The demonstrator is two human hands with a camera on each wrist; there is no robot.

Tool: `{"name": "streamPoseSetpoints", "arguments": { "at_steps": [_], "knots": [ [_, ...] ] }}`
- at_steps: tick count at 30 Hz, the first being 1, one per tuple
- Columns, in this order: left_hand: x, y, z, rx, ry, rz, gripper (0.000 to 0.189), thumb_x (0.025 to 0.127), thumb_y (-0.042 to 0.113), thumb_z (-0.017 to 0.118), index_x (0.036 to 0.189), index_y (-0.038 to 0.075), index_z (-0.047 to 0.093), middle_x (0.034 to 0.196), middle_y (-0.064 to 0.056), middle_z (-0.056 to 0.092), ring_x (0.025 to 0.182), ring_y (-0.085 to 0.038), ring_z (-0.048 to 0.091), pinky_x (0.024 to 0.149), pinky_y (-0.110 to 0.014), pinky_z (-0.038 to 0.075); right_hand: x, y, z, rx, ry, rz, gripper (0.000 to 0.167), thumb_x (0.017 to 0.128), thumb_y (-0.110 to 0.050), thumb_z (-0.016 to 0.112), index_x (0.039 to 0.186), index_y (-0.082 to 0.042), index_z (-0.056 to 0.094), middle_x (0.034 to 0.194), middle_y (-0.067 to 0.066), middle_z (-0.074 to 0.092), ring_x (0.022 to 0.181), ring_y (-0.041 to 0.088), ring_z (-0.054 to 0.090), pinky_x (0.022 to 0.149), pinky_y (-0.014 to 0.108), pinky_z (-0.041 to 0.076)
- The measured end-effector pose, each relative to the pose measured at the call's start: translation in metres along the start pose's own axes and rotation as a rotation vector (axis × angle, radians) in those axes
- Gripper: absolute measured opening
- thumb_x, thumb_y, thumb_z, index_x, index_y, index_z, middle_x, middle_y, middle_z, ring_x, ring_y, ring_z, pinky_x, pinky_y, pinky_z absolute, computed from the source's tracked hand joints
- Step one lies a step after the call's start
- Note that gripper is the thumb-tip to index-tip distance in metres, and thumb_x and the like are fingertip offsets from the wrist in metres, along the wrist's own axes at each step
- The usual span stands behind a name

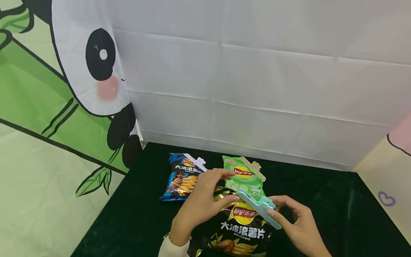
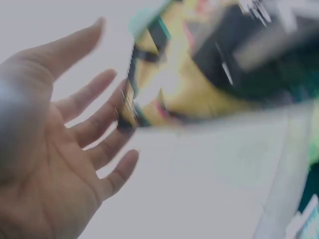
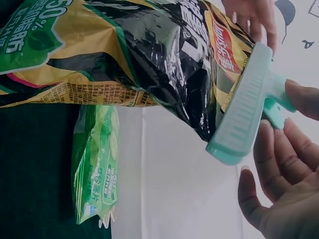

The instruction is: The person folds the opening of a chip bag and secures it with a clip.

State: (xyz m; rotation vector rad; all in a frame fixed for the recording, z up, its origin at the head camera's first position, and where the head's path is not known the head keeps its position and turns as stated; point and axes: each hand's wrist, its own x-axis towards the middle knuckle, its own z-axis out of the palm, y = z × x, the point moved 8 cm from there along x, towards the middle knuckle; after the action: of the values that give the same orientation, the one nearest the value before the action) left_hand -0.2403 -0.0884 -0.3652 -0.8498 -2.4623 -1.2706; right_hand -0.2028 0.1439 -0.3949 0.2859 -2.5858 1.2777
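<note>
A black and gold chip bag (image 1: 245, 232) stands in front of me, its top edge folded under a teal sealing clip (image 1: 258, 207). My right hand (image 1: 300, 223) pinches the clip's tab between thumb and fingers. In the right wrist view, the clip's toothed bar (image 3: 241, 107) runs across the bag's top. My left hand (image 1: 203, 201) is beside the bag's upper left, thumb and fingers spread apart. The left wrist view has that hand (image 2: 65, 134) with its palm showing and fingertips at the blurred gold edge of the bag (image 2: 189, 84).
Farther back on the dark green tabletop (image 1: 128, 221) lie a blue chip bag (image 1: 183, 178) with a pale purple clip (image 1: 196, 162) and a green chip bag (image 1: 239, 175) with a cream clip (image 1: 253, 168). White cloth (image 1: 257, 89) hangs behind; a panda-printed cloth (image 1: 64, 142) is at the left.
</note>
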Motion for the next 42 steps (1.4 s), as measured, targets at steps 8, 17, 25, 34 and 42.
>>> {"name": "streamPoseSetpoints", "arguments": {
  "at_steps": [8,17,25,34,42],
  "knots": [
    [-0.034,-0.057,0.007,-0.204,-0.169,-0.213,0.059,0.100,0.042,0.059,0.151,0.022,0.036,0.148,-0.005,0.051,0.135,-0.025,0.051,0.112,-0.059,0.041,0.006,0.005,0.005,0.101,-0.024,0.038,0.016,0.095,-0.021,0.071,0.111,-0.018,0.071,0.101,-0.004,0.070,0.090,0.008,0.063,0.083,0.021,0.051],
    [-0.118,-0.131,0.108,-0.459,-0.478,-0.414,0.085,0.088,0.045,0.076,0.153,0.020,0.029,0.142,-0.003,0.056,0.124,-0.012,0.059,0.105,-0.034,0.050,0.001,0.029,0.018,0.289,-0.065,0.174,0.023,0.098,-0.021,0.067,0.117,-0.008,0.068,0.100,0.005,0.073,0.088,0.010,0.066,0.078,0.024,0.054],
    [-0.113,-0.131,0.117,-0.489,-0.486,-0.401,0.078,0.087,0.043,0.078,0.150,0.026,0.035,0.139,-0.001,0.059,0.120,-0.008,0.060,0.099,-0.032,0.053,-0.009,0.046,0.029,0.387,-0.178,0.255,0.030,0.099,-0.022,0.064,0.120,-0.001,0.064,0.109,0.007,0.071,0.093,0.010,0.066,0.080,0.027,0.058],
    [-0.103,-0.095,0.098,-0.521,-0.504,-0.441,0.078,0.088,0.038,0.078,0.151,0.025,0.034,0.145,-0.005,0.055,0.125,-0.014,0.060,0.101,-0.034,0.053,-0.037,0.073,0.064,0.407,-0.452,0.301,0.066,0.093,-0.025,0.073,0.145,0.001,0.043,0.132,0.022,0.061,0.110,0.021,0.067,0.088,0.025,0.056],
    [-0.102,-0.090,0.096,-0.531,-0.505,-0.387,0.080,0.090,0.032,0.077,0.153,0.017,0.030,0.147,-0.014,0.053,0.124,-0.017,0.063,0.099,-0.033,0.056,-0.053,0.088,0.089,0.472,-0.636,0.318,0.082,0.091,-0.028,0.076,0.150,0.004,0.029,0.136,0.020,0.060,0.115,0.029,0.066,0.093,0.044,0.057]
  ]
}}
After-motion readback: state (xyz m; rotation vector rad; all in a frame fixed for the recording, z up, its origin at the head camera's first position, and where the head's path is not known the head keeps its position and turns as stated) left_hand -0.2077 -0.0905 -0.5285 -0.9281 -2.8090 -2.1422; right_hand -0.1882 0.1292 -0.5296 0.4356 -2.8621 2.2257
